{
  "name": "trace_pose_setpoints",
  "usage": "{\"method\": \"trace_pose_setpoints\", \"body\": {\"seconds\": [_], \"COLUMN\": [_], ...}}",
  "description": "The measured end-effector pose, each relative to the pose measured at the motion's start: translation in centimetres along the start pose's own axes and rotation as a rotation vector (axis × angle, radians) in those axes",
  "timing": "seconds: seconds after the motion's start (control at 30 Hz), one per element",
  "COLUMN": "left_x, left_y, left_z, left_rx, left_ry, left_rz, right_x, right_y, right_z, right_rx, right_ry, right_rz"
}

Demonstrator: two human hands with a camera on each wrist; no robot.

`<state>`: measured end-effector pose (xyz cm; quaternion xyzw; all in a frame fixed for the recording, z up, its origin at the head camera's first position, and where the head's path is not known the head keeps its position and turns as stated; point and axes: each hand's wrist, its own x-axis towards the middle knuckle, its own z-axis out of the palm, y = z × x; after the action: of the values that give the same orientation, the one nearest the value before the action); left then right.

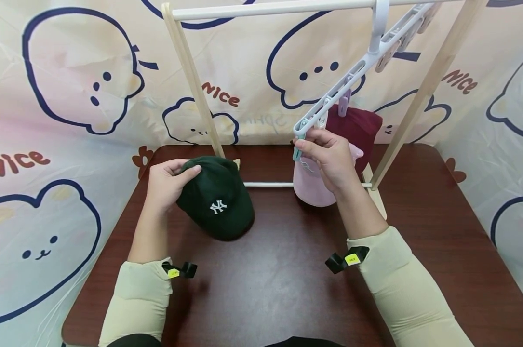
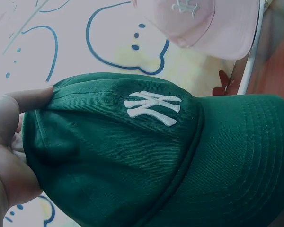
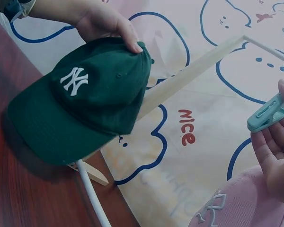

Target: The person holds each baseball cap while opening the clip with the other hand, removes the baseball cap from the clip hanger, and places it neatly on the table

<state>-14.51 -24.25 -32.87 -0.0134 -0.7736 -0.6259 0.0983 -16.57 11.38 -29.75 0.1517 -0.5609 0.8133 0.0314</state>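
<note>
My left hand (image 1: 165, 187) pinches the back of a dark green baseball cap (image 1: 228, 217), thumb on the outside. The cap hangs with its brim down and its white embroidered logo (image 2: 154, 108) outward. With thumb and fingers, my right hand (image 1: 336, 159) pinches a teal clip (image 1: 298, 148) at the near end of a white clip hanger (image 1: 343, 86). Just behind that hand hangs a pink cap (image 1: 312, 188), partly covered by it. Farther back, a purple clip (image 1: 344, 103) holds a maroon cap (image 1: 358, 127). The right wrist view shows the teal clip (image 3: 267, 113) between the fingers.
The hanger's hook (image 1: 378, 29) goes over the white top bar (image 1: 278, 8) of a wooden rack. Its posts (image 1: 196, 82) stand on a dark red-brown table (image 1: 261, 289), joined low by a white rod (image 1: 267, 184). A cartoon-printed cloth (image 1: 83, 159) surrounds the back and sides.
</note>
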Motion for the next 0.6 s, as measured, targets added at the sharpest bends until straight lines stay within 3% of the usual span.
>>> {"method": "trace_pose_setpoints", "body": {"seconds": [0.23,0.6], "left_x": [-0.1,0.0], "left_y": [-0.1,-0.7], "left_z": [-2.4,-5.3], "left_rx": [-0.071,-0.231], "left_ry": [0.064,0.198], "left_rz": [-0.116,-0.209], "right_x": [-0.1,-0.1], "right_y": [0.0,-0.1], "right_z": [-0.1,-0.1], "right_rx": [-0.005,-0.015], "right_ry": [-0.004,-0.001], "right_rz": [0.005,0.004]}}
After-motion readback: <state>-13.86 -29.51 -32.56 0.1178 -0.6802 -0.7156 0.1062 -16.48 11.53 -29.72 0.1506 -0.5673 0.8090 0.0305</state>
